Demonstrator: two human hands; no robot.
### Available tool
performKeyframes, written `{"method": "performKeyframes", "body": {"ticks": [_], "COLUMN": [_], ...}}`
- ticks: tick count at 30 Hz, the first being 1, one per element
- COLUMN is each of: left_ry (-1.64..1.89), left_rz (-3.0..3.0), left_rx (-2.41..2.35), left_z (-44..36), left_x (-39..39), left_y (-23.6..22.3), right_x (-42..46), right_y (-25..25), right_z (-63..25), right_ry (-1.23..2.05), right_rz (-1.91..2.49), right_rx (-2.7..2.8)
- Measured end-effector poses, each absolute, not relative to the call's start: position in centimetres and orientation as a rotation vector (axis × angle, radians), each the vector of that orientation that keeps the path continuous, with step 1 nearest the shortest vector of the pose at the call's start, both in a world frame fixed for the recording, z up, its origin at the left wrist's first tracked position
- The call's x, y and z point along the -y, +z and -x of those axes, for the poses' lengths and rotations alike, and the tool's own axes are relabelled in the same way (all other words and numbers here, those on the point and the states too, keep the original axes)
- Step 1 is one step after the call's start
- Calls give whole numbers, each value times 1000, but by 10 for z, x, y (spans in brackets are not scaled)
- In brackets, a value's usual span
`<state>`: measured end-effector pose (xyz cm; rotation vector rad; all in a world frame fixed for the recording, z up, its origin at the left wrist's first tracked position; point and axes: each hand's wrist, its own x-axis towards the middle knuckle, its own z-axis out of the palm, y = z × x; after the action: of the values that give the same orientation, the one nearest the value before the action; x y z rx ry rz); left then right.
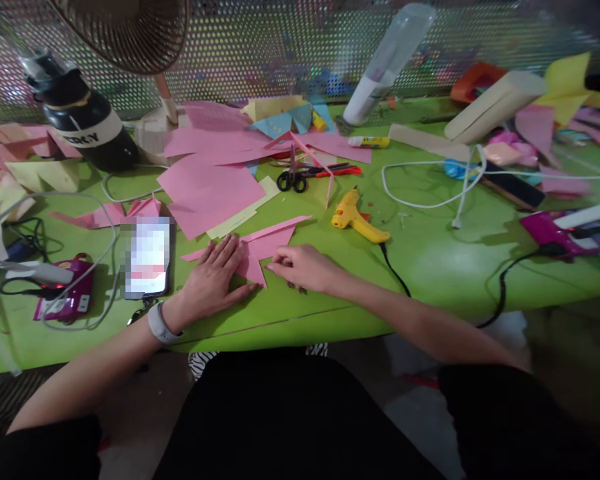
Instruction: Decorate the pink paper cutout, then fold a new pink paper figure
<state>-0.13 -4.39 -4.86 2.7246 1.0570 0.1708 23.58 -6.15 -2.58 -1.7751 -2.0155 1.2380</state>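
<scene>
Folded pink paper [270, 241] lies on the green table, with a long narrow strip along its far edge and a pointed flap toward me. My left hand [217, 273] rests flat on its left part, fingers spread, hiding some of it. Just right of the pointed flap, my right hand [300, 267] is curled with thumb and fingers together; whether anything is pinched there I cannot make out. Beyond the paper are black-handled scissors [292, 177] and a larger pink sheet [213, 193]. A yellow glue gun [359, 219] lies right of the scissors, its black cord running toward the table edge.
A lit phone [149, 257] lies left of my left hand. Purple power strips [73, 290] with cables sit at both sides. A black bottle [87, 123], a fan [130, 27], a glue stick [369, 142] and a leaning clear bottle [390, 63] stand or lie along the back.
</scene>
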Motion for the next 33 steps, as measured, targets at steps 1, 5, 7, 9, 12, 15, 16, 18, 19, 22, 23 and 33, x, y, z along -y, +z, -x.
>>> {"method": "performKeyframes", "body": {"ticks": [1, 5, 7, 9, 12, 15, 16, 18, 19, 22, 23, 33], "left_ry": [162, 145, 157, 168, 178, 202, 213, 233, 236, 229, 225, 271], "left_rz": [-2732, -2757, -2770, -2780, -2778, -2781, -2784, -2787, -2783, -2768, -2764, -2698], "left_rx": [-1048, -1034, -1029, -1019, -1000, -978, -975, -979, -986, -998, -1000, -980], "left_z": [2, 4, 5, 6, 7, 8, 8, 8, 7, 6, 6, 6], "left_x": [43, 41, 41, 40, 40, 40, 41, 41, 42, 42, 42, 40], "left_y": [-49, -52, -53, -54, -54, -55, -56, -57, -57, -57, -56, -53], "right_x": [61, 50, 43, 38, 38, 48, 52, 59, 62, 65, 64, 42], "right_y": [-28, -33, -33, -32, -29, -28, -29, -33, -36, -47, -50, -44], "right_z": [-239, -243, -239, -234, -227, -224, -224, -224, -225, -227, -227, -216], "right_ry": [1349, 1581, 1594, 1601, 1612, 1396, 1250, 943, 825, 691, 688, 819], "right_rz": [1799, 1841, 1833, 1828, 1794, 1718, 1685, 1590, 1528, 1317, 1267, 1476], "right_rx": [1955, 1893, 1944, 1984, 1986, 2012, 2063, 2204, 2270, 2354, 2338, 2012]}}
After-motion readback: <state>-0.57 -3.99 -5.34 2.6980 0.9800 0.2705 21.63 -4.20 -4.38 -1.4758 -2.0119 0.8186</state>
